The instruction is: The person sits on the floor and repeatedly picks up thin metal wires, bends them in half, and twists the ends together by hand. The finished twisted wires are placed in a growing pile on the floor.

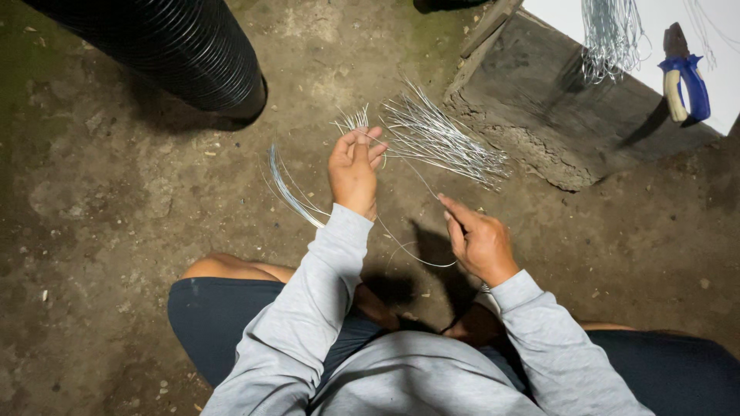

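Note:
My left hand (pixel 354 169) is closed around a bunch of thin silver wires (pixel 356 122) whose ends fan out above the fingers and trail down to the left. My right hand (pixel 479 241) pinches a single thin wire (pixel 416 258) that loops between the two hands. Just beyond the left hand, a loose pile of cut wires (pixel 443 139) lies on the dirt floor. I sit on the ground in grey sleeves and dark shorts.
A black ribbed pipe (pixel 177 46) lies at the upper left. A concrete slab (pixel 555 115) rises at the upper right, with a white surface (pixel 709 46) carrying looped wires (pixel 613 38) and blue-handled pliers (pixel 686 81).

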